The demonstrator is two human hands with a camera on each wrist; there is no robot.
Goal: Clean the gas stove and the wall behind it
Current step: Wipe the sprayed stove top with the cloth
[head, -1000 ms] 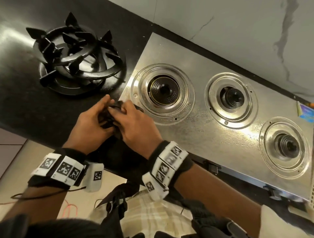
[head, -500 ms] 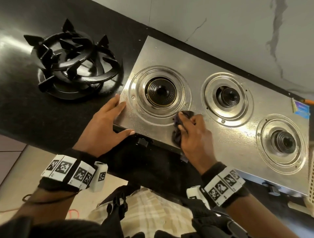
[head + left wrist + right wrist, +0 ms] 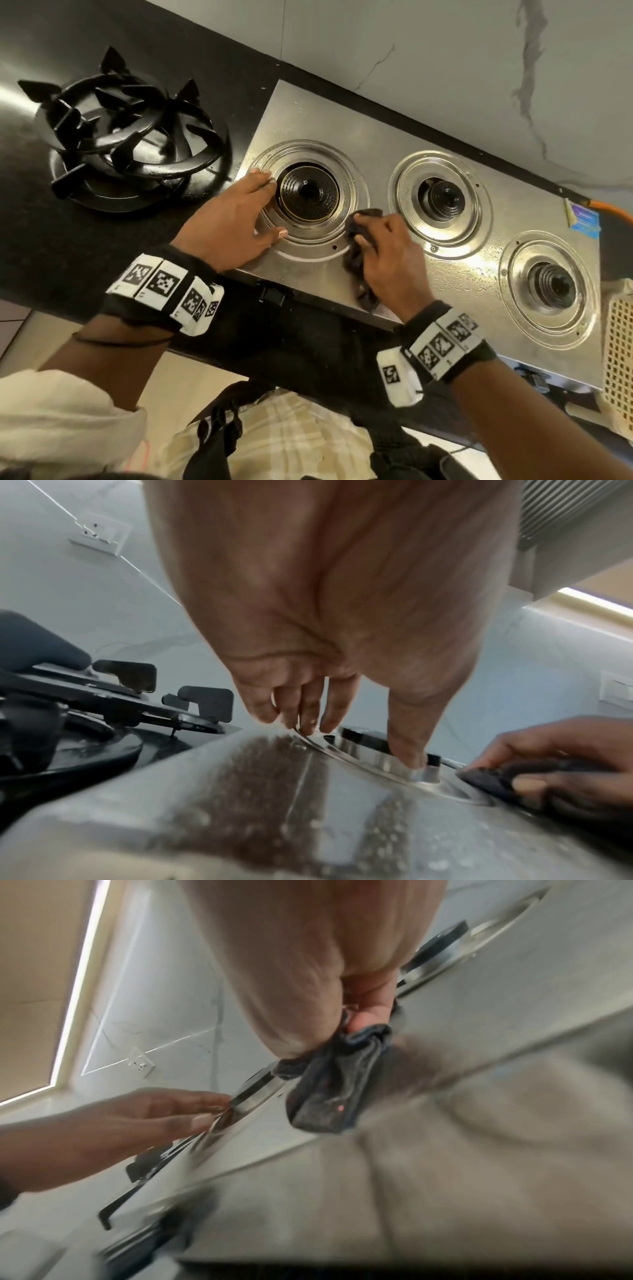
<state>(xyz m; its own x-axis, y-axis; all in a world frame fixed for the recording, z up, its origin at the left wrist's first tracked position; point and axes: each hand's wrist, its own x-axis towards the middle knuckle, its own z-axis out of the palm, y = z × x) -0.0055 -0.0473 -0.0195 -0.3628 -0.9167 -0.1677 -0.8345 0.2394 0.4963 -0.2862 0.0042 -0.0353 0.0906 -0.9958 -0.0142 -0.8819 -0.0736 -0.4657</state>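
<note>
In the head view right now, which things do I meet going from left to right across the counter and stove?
Stacked black pan supports → left hand → left burner → dark cloth → middle burner → right burner → cream basket.

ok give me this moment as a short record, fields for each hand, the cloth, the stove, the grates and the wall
left hand: fingers straight, resting on the left burner's ring
right hand: grips the dark cloth, pressing it on the steel top
stove: three burners, grates off
left burner: bare, between the two hands
pan grates: stacked on the black counter, left of the stove
wall: pale marble tile, neither hand on it
</note>
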